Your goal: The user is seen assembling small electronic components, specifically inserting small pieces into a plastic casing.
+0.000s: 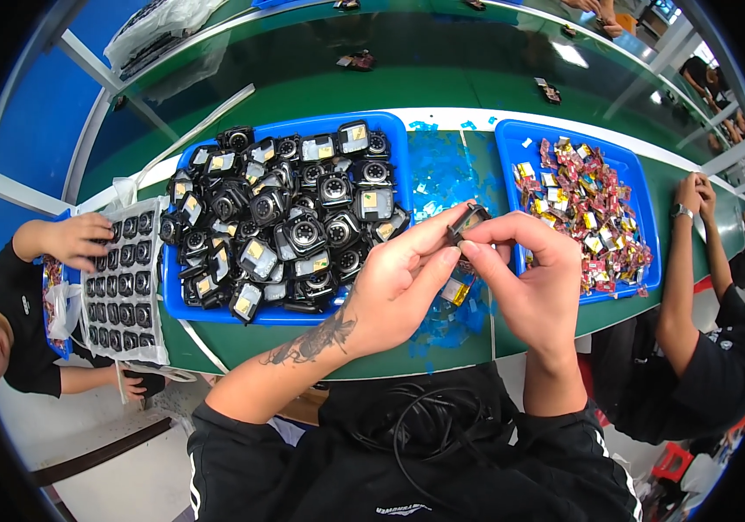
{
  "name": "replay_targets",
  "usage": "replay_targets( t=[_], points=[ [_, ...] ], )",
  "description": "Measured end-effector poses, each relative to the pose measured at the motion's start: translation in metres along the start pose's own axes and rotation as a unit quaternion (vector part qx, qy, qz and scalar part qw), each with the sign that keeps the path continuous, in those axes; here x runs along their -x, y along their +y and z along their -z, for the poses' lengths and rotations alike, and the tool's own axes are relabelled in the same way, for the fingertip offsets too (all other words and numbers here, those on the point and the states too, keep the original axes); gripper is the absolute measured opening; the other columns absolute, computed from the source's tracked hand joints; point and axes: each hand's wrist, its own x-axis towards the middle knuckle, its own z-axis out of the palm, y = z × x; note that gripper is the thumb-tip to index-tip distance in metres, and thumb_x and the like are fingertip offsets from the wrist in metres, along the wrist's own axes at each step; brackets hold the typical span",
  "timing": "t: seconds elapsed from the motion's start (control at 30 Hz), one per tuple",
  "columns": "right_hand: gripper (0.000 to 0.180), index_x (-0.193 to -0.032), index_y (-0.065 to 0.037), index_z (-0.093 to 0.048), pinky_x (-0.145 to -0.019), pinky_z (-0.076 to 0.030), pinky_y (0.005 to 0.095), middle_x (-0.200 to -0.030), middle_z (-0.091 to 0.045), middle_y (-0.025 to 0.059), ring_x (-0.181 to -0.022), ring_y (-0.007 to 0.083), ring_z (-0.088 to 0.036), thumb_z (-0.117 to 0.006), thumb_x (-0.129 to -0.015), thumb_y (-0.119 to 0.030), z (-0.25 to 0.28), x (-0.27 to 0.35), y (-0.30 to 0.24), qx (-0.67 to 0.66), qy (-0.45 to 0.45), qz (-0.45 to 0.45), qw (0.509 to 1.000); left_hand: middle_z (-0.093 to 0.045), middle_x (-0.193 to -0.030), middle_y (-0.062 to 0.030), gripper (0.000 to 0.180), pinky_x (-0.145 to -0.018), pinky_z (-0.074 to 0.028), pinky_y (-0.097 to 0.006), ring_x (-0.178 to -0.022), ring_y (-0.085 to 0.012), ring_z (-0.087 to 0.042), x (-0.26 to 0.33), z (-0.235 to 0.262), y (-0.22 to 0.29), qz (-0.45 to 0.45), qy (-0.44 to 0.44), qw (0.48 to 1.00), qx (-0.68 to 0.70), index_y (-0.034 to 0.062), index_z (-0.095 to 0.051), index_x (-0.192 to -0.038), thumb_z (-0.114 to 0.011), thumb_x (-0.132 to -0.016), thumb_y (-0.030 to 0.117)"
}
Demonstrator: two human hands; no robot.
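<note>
**Small black module pinched above the green counter**

I see my left hand point(399, 283) and right hand point(525, 274) both closed on one small, black, boxy module point(468, 219) over scattered blue film scraps point(442, 178); left sits a blue tray point(390, 130) of glossy black camera modules; right, another tray point(512, 139) of crinkled red-and-yellow parts.

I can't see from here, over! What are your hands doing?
Left hand and right hand both pinching one small black part. Held above green table, between two blue trays. Nothing blocking.

glossy blue plastic tray point(394, 130), matt green tabletop point(442, 83), shiny foil packets point(586, 213)
</note>
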Motion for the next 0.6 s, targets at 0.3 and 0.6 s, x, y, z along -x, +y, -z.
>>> replay_targets(
  t=[0.3, 0.6],
  points=[
    [0.014, -0.073, -0.004, -0.062, -0.054, -0.041, 0.0231, -0.068, -0.061, 0.0036, -0.057, 0.0098, -0.050, -0.076, -0.073, -0.001, 0.001, -0.002, 0.006, 0.060, 0.009, 0.047, 0.997, -0.056, -0.131, -0.0138, 0.043, -0.097, -0.043, -0.027, -0.115, -0.0124, -0.055, 0.002, 0.002, 0.004, 0.009, -0.014, 0.996, -0.093, -0.0057, -0.041, -0.140, -0.045, -0.099, 0.004],
    [0.026, -0.086, -0.004, -0.050, -0.076, -0.047, 0.0253, -0.086, -0.050, 0.0017, -0.077, 0.0098, -0.049, -0.073, -0.076, 0.000, -0.001, 0.000, 0.012, -0.184, 0.059, -0.043, 0.980, -0.051, -0.136, -0.0199, 0.043, -0.104, -0.044, -0.035, -0.124, -0.0237, -0.053, -0.004, 0.000, 0.018, -0.007, 0.000, 0.996, 0.088, -0.0062, -0.036, -0.141, -0.042, -0.101, 0.009]
  ],
)
